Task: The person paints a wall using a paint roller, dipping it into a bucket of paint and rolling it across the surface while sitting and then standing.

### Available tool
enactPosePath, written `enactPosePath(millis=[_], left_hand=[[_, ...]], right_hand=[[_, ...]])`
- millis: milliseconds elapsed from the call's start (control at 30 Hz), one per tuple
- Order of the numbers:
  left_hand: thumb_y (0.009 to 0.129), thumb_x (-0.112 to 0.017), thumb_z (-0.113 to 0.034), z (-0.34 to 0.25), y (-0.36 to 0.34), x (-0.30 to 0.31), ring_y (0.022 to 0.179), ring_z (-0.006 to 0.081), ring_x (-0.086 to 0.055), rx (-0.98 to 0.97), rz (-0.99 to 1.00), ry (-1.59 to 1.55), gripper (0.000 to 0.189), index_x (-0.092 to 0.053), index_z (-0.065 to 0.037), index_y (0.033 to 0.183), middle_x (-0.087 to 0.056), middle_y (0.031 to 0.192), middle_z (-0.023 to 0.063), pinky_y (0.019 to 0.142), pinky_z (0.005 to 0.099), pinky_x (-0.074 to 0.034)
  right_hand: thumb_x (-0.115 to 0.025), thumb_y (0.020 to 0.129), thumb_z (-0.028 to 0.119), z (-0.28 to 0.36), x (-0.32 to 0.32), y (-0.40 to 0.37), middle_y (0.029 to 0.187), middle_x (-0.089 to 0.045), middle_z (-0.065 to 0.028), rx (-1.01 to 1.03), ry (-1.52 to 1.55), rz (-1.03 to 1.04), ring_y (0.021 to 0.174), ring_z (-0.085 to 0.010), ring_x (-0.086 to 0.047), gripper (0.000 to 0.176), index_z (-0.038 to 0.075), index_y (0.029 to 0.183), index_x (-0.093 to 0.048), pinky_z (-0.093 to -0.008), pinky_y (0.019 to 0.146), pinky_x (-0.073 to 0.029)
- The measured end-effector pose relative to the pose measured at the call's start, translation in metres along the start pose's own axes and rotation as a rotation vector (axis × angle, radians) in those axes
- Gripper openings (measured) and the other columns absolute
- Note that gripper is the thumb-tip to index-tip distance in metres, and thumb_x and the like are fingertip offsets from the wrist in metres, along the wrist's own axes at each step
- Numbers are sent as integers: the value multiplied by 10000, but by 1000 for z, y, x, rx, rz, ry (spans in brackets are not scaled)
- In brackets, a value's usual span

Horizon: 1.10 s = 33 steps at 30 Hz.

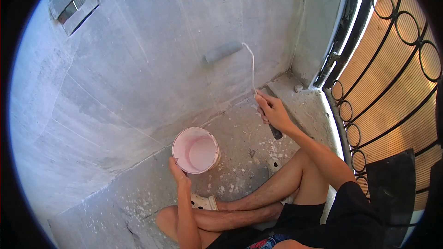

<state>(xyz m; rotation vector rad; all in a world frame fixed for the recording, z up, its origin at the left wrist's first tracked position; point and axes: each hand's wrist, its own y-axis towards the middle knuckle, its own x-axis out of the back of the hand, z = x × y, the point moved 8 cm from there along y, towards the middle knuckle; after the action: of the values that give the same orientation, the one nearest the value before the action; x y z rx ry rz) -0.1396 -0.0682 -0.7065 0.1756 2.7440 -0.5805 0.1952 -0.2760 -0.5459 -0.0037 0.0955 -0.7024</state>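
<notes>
In the head view, my right hand (pixel 273 112) is wrapped round the dark handle of a paint roller (pixel 224 52). The roller's grey sleeve lies against the grey wall (pixel 152 55), and its bent wire frame runs down to my fist. My left hand (pixel 179 171) grips the near left side of a pinkish bucket (pixel 183 144), thumb at the rim and other fingers mostly hidden. Pale liquid, which looks like paint, lies in the bottom of the bucket. The bucket is close to the foot of the wall.
Paint specks cover the concrete floor (pixel 235 157). My crossed legs and pale clogs (pixel 203 202) are just below the bucket. To the right stands a black metal gate (pixel 392 74) with rings and ribbed sheeting. A slatted vent opening (pixel 74 2) sits high in the wall at left.
</notes>
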Motion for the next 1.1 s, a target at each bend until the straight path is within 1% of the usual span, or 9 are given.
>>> enactPosePath(millis=[167, 233, 333, 567, 633, 667, 733, 933, 1100], left_hand=[[833, -497, -334, -3, -2, -5, 855, 118, -523, -17, 26, 15, 221, -553, -128, 893, -552, 906, -24, 769, 289, -395], [831, -497, -333, -4, -2, -6, 859, 121, -526, -34, 41, 16, 221, -554, -128, 893, -554, 908, -22, 774, 291, -396], [827, -498, -335, -6, -9, -7, 860, 123, -525, 2, 5, 41, 227, -555, -125, 890, -552, 903, -15, 774, 287, -396], [817, -507, -348, -5, -12, -6, 841, 112, -512, 7, -37, 22, 223, -541, -135, 871, -544, 889, -21, 747, 274, -383], [818, -507, -350, -6, -14, -5, 839, 110, -511, 13, -50, 14, 218, -538, -139, 865, -543, 886, -22, 744, 276, -383], [818, -507, -349, -7, -13, -7, 838, 110, -510, 11, -38, 27, 214, -535, -142, 862, -542, 884, -23, 747, 276, -383], [817, -507, -349, -8, -14, -9, 838, 110, -509, 6, -21, 39, 209, -533, -145, 858, -541, 881, -24, 750, 276, -384], [819, -500, -341, -7, -16, -6, 837, 119, -514, 20, -60, 4, 209, -536, -137, 851, -544, 878, -25, 758, 281, -389], [825, -494, -341, -7, -11, -10, 849, 117, -515, 16, -23, 29, 218, -539, -130, 861, -548, 884, -23, 757, 285, -389]], right_hand=[[-515, 984, 350, -57, 1, -18, 644, -414, 31, -116, -63, -13, 491, -55, -372, 420, 39, 1264, -552, -226, 439, -340], [-522, 976, 379, -78, -5, -25, 645, -422, 23, -297, 1, 50, 506, -64, -384, 424, 42, 1230, -561, -241, 451, -363], [-533, 965, 403, -100, -2, -24, 646, -429, 17, -438, -38, 56, 523, -73, -390, 441, 49, 1228, -562, -254, 460, -373], [-549, 954, 415, -94, -3, -22, 660, -439, 5, -451, -51, 64, 531, -81, -394, 488, 19, 1240, -551, -255, 464, -377], [-544, 960, 408, -89, -2, -23, 646, -418, 14, -426, -38, 62, 511, -74, -348, 350, 63, 905, -544, -250, 449, -334], [-544, 960, 408, -94, -1, -22, 646, -418, 14, -433, -37, 60, 511, -74, -348, 350, 63, 905, -544, -250, 449, -334], [-540, 968, 373, -107, 2, -20, 646, -432, 1, -497, -87, 62, 523, -86, -397, 475, 12, 1277, -535, -265, 457, -370], [-540, 966, 385, -83, -7, -26, 650, -443, -4, -388, -100, 60, 507, -94, -398, 501, -6, 1280, -534, -266, 459, -382], [-533, 969, 389, -91, 0, -22, 624, -398, 18, -420, -128, 58, 499, -83, -369, 448, 34, 1241, -562, -253, 447, -344]])
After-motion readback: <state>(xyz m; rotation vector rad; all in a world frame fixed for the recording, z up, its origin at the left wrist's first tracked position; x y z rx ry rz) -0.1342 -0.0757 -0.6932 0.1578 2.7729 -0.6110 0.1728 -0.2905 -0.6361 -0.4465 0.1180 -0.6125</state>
